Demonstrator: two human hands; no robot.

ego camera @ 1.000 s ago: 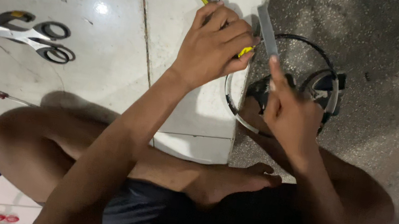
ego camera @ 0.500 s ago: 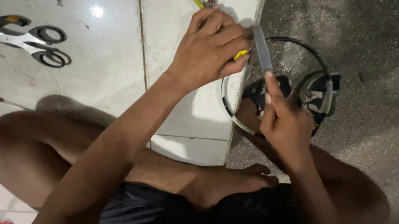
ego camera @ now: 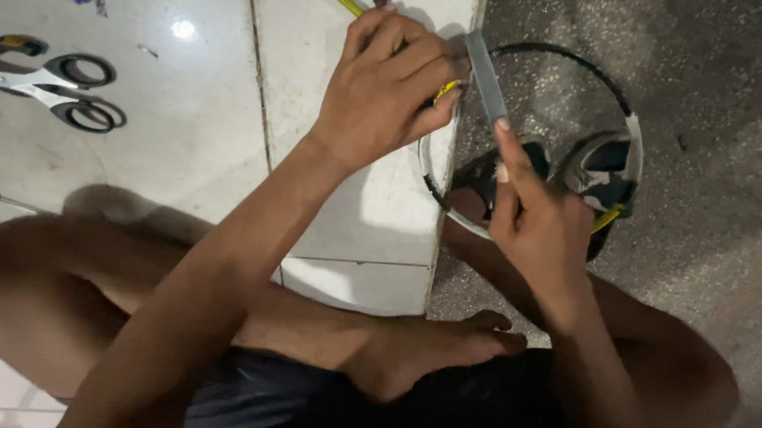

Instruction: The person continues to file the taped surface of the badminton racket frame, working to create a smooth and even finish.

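Head view: left hand (ego camera: 387,97) clenched around yellow-handled tool (ego camera: 448,89) over tiled floor (ego camera: 168,117). Right hand (ego camera: 532,219) fingers (ego camera: 505,147) pinch grey strip (ego camera: 484,76) above black hoop (ego camera: 559,56) (strip upright, tilted). Scissors (ego camera: 35,85) well apart, leftward.

Light was dim and uneven, from an overhead source. A small glare spot (ego camera: 184,28) sat on the glossy white floor tiles (ego camera: 165,137), which were the brightest area. The grey concrete (ego camera: 709,110) at right was darker, grainy and noisy. A soft shadow (ego camera: 122,207) fell on the tile beside the raised knee. The lower middle went nearly black, with detail lost. Slight softness overall; the scissors (ego camera: 35,83) were fairly sharp, and the hands showed mild blur.
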